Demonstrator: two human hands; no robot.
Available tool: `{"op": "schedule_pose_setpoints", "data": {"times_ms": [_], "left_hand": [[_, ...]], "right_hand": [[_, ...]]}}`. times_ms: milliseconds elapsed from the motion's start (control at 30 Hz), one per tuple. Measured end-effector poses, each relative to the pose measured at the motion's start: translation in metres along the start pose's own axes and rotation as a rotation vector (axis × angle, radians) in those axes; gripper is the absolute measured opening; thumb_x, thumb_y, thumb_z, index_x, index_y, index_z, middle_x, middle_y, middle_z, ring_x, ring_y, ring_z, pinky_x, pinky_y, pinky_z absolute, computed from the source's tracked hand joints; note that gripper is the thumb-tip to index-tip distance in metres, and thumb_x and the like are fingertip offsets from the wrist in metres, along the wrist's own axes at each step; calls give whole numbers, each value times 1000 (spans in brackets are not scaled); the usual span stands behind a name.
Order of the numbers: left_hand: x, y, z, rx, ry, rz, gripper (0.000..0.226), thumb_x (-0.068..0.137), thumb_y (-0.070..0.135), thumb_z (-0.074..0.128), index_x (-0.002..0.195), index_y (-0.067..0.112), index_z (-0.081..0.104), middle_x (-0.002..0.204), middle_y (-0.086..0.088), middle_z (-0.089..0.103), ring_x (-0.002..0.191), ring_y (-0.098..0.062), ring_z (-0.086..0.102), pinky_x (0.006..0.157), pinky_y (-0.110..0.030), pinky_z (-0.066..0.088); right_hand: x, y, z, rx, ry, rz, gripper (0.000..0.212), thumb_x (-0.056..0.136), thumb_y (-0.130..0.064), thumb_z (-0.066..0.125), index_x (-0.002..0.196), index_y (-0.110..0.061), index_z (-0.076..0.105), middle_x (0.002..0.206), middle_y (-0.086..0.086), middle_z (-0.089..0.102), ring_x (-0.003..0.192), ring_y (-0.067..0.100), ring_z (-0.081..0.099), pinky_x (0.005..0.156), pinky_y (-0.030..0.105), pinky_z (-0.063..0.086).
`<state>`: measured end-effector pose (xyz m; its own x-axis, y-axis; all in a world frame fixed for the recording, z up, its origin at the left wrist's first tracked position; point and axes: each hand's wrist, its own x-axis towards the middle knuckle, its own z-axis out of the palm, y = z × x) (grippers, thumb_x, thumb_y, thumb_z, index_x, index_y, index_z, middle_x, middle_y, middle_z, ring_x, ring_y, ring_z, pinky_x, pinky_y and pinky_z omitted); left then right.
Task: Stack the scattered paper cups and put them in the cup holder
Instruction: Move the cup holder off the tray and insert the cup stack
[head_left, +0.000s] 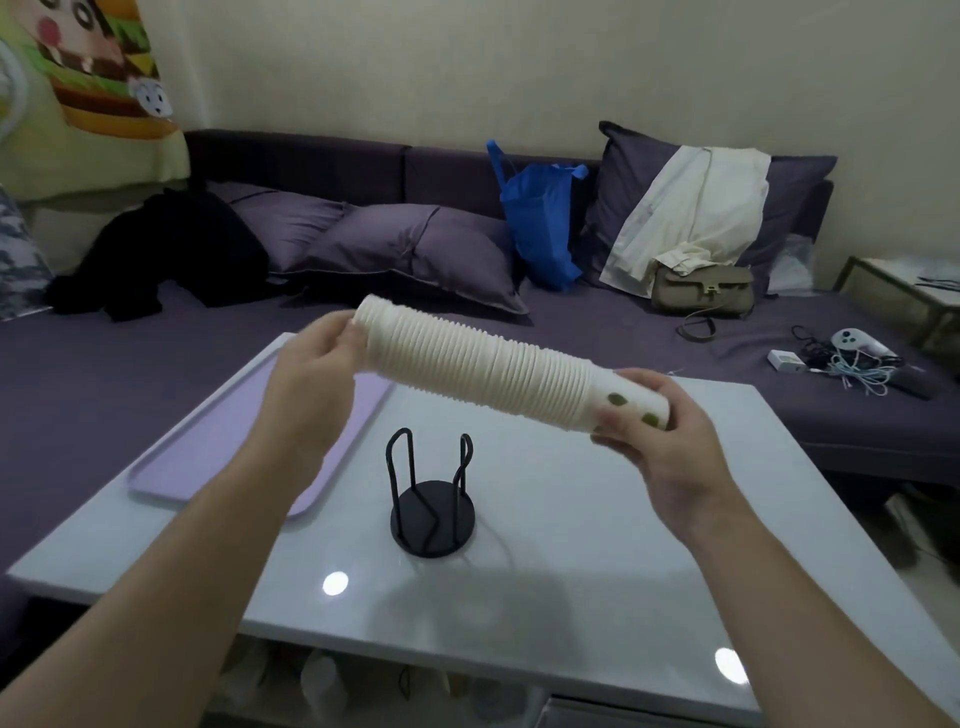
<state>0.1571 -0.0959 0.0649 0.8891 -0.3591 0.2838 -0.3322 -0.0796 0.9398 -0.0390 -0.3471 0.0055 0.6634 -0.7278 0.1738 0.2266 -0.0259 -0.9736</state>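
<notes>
A long stack of white paper cups (488, 366) lies almost level in the air above the white table (597, 545), its open-rim end at the upper left. My left hand (311, 374) holds that rim end with its fingers round it. My right hand (660, 431) grips the closed bottom end, where the outermost cup shows green spots. The black wire cup holder (431, 499), with a round base and upright loops, stands on the table below the stack and holds nothing.
A flat lilac tray (208, 457) lies on the table's left side. Behind the table runs a purple sofa (623, 332) with pillows, a blue bag (540, 223), a beige handbag (701, 291), black clothing and tangled cables.
</notes>
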Motion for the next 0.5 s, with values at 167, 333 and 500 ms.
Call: {"op": "schedule_pose_setpoints", "data": {"times_ms": [167,333,500], "left_hand": [[-12,-46,-6,-141,-204,-178,50,113,24,56,160,41,46,125,-10,76,116,-35,74,111,-51,54],[-11,-59,-19,56,-461,-82,67,95,5,82,149,37,59,135,1,71,113,-18,79,110,-47,57],[-1,-63,-22,270,-465,42,71,75,12,99,133,33,65,121,10,77,113,-16,76,104,-39,60]], "right_hand": [[7,-29,2,129,105,-83,71,69,-26,90,134,-19,65,133,18,66,117,35,71,87,46,65],[13,-49,6,141,96,-152,62,85,-17,83,143,-19,60,135,12,68,130,37,66,90,46,64],[15,-76,21,26,18,-247,62,86,-16,82,144,-16,59,130,11,68,125,33,70,94,51,63]]}}
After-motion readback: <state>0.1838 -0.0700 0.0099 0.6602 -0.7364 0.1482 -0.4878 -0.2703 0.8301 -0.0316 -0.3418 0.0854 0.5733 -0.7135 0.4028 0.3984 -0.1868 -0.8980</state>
